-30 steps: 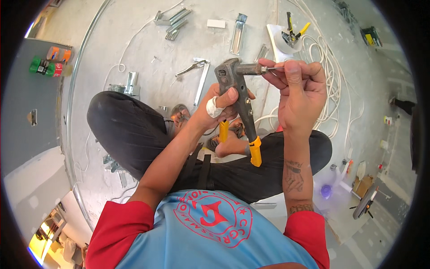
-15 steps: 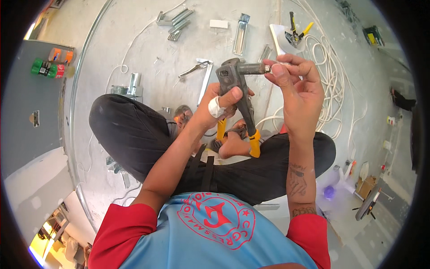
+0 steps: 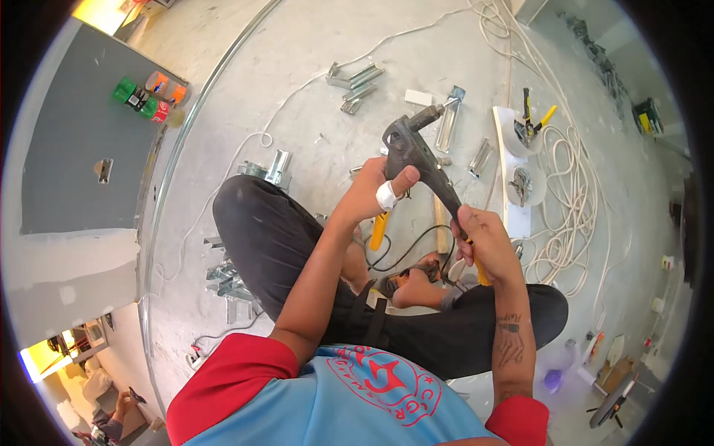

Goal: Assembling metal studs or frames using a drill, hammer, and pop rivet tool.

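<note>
A dark metal hand riveter (image 3: 418, 154) with yellow handle grips is held over my crossed legs, its nose tilted up to the right. A thin light pin seems to stick out of the nose tip. My left hand (image 3: 374, 186), with white tape round the thumb, is closed around the riveter's head end. Lower on the right, my right hand (image 3: 487, 239) wraps one handle just above its yellow grip. The other yellow grip (image 3: 380, 230) hangs below my left hand, apart from the first.
Cut metal channel pieces (image 3: 362, 88) and a small white block (image 3: 419, 97) lie on the floor ahead. To the right are yellow-handled pliers (image 3: 529, 123) in a white holder and coiled white cable (image 3: 576, 201). Bottles (image 3: 134, 95) stand far left. Another person's hand (image 3: 121, 407) shows lower left.
My right hand has left the riveter's nose and moved down onto a handle. The nose has swung from level to tilted upward. My head view has shifted, so the floor appears turned.
</note>
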Tool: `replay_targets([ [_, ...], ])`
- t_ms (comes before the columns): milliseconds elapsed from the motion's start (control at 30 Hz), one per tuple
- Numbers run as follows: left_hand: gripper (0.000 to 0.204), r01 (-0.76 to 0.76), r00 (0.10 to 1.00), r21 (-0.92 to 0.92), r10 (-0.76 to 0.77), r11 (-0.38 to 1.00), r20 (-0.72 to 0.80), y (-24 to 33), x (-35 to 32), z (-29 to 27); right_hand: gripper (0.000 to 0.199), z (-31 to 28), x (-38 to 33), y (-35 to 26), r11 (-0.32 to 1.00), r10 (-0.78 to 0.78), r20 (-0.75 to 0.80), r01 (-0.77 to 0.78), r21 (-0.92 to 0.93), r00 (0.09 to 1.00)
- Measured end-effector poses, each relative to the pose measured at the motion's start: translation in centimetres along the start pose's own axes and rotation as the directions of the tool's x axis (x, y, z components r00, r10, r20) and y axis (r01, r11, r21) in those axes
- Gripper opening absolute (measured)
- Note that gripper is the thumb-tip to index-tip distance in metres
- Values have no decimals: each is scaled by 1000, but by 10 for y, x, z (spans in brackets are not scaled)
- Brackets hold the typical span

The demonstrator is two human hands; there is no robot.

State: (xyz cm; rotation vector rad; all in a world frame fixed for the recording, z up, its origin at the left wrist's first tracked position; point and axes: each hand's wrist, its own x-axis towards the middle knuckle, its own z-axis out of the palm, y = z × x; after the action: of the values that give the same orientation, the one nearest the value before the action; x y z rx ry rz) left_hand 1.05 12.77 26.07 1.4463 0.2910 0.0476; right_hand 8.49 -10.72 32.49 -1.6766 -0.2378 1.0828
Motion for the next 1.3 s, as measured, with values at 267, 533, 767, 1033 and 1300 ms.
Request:
replay_targets([
  [267,60,-376,917,-29,367,926,-159,-13,11,44,75,29,9,4,979,-198,-215,182,-92,956],
  [533,54,268,954,-587,-125,764,273,-36,1,68,50,1,56,62,966,-244,-405,258,-19,881],
  [767,76,-33,961,739,224,673,-161,-68,18,75,46,-10,75,114,462,-90,128,-72,884,988],
  [1033,74,558,815,300,-443,774,-374,-153,23,74,44,15,155,150,667,38,-33,0,745,999],
  [1300,68,475,809,157,-360,866,-465,-229,14,85,56,11,206,168,843,288,-67,-220,492,955],
])
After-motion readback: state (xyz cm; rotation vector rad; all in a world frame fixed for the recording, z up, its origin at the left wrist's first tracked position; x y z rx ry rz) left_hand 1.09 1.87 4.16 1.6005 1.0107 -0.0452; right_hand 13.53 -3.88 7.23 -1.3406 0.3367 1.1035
